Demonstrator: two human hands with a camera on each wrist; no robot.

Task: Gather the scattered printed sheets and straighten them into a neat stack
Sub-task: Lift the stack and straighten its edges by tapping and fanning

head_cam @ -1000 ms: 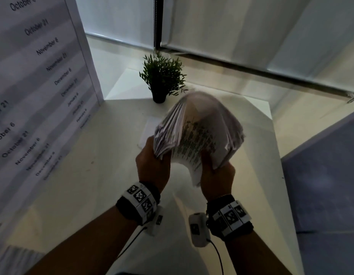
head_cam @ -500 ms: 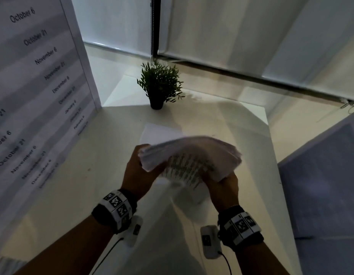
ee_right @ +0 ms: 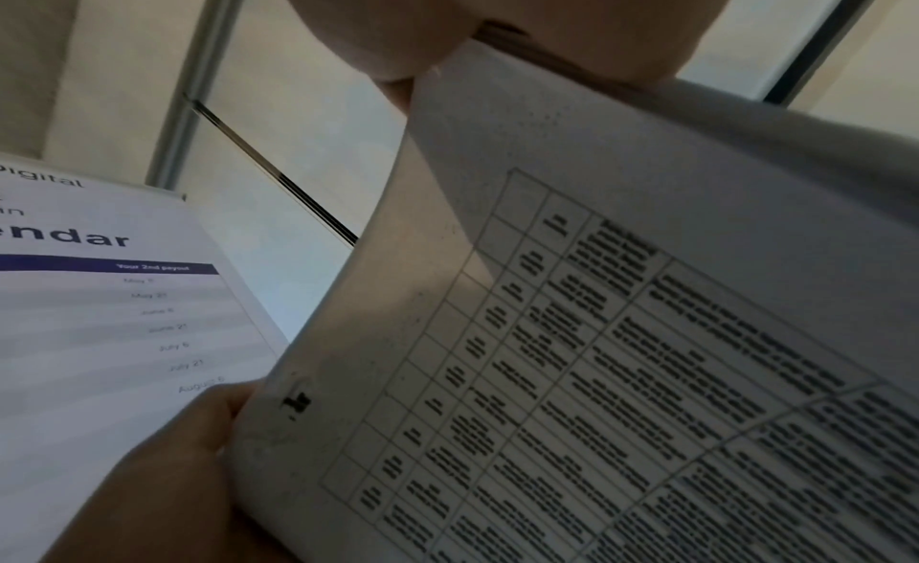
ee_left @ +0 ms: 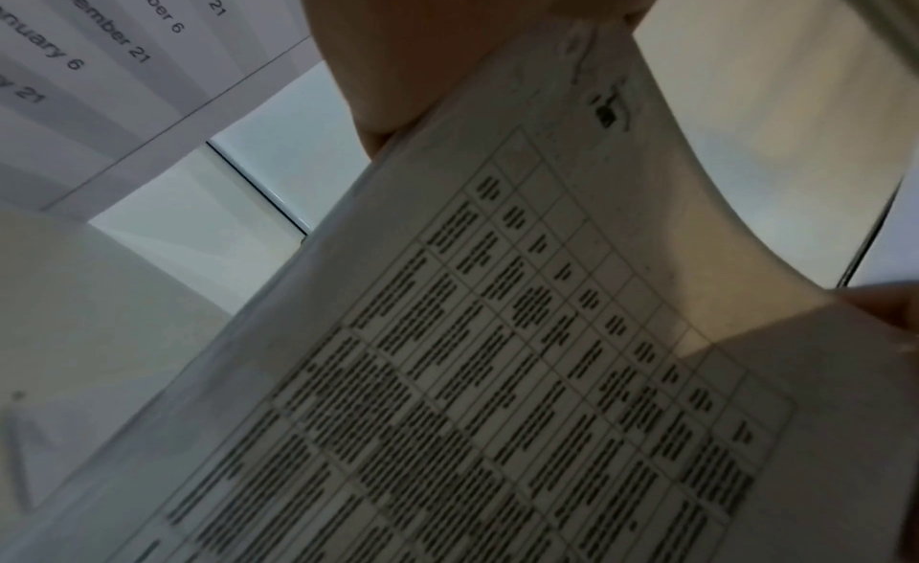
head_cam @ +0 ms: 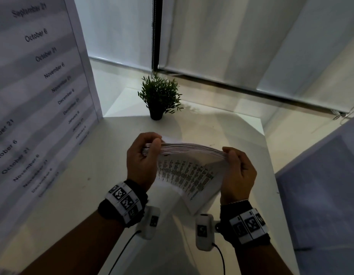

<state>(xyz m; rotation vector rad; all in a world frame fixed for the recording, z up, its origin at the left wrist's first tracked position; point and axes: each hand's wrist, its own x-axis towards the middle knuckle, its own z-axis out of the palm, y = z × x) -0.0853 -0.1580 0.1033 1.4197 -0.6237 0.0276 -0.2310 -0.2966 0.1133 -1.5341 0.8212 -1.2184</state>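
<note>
Standing beyond the held sheets (head_cam: 189,167): potted plant (head_cam: 159,96).

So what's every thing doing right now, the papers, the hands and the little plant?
White printed paper sheets: lifted off the table, bowed, edges uneven.
Left hand: grips the sheets' left end.
Right hand: grips their right end.
Small green potted plant: upright on the white table.
</note>
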